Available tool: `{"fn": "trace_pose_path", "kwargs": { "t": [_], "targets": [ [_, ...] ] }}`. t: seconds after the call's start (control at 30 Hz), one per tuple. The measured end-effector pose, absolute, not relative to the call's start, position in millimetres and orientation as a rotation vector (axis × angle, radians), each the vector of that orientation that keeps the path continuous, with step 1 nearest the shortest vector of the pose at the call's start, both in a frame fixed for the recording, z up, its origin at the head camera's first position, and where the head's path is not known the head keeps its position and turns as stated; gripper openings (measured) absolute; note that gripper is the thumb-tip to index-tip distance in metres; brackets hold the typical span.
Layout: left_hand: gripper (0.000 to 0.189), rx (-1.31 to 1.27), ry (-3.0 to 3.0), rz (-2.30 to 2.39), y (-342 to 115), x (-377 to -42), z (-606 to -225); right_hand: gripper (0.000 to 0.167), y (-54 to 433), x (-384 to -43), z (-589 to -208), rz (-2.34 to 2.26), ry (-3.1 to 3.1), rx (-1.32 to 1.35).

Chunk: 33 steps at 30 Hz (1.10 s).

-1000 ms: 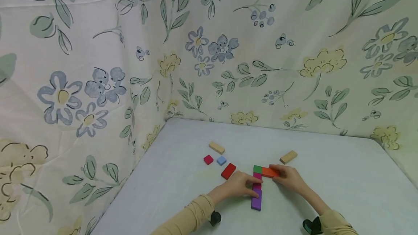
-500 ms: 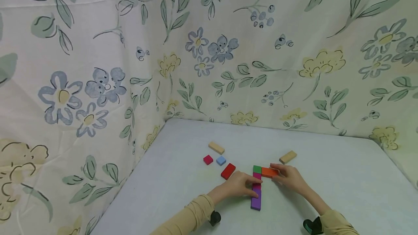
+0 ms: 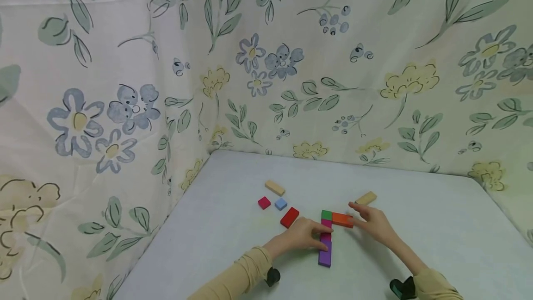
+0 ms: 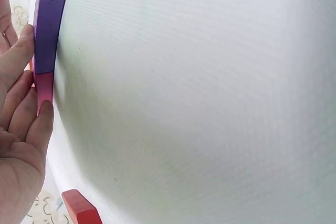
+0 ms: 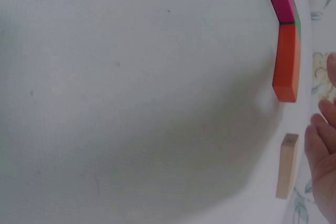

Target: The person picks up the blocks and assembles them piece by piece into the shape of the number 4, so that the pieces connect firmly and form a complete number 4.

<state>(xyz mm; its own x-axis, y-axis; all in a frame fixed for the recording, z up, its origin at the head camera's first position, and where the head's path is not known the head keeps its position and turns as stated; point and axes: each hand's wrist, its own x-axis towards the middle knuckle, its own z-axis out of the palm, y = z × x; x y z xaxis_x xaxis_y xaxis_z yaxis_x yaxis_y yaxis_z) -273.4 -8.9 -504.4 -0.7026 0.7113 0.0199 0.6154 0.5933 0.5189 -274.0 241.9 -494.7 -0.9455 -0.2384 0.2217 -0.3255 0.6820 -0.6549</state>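
Observation:
A purple block (image 3: 325,257), a pink block (image 3: 326,224) and a small green block (image 3: 326,215) lie in a line on the white table. An orange block (image 3: 341,219) juts right from the line's green end. My left hand (image 3: 300,235) grips the line at the pink block, one finger reaching over to its right edge and another against its left side; the thumb touches the purple block (image 4: 48,30). To the right, my right hand (image 3: 376,226) has spread fingers and holds nothing. In the right wrist view a gap separates it from the orange block (image 5: 286,59).
Left of the line lie a red block (image 3: 289,217), a small crimson cube (image 3: 264,203), a light blue cube (image 3: 281,203) and a plain wooden block (image 3: 275,187). Another wooden block (image 3: 366,197) lies behind my right hand. Floral cloth (image 3: 312,105) hangs behind the table.
My right hand has let go of the orange block and drawn slightly to the right, its fingers spreading. The left hand stays on the line, and the blocks keep their places.

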Motion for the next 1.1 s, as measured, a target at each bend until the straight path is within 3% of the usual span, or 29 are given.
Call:
{"fn": "trace_pose_path", "kwargs": {
  "t": [1.1],
  "targets": [
    [0.049,1.100,2.617,0.754,-8,-272,-504,0.068,284,-293,-491,1.013,-2.729,0.108]
  ]
}}
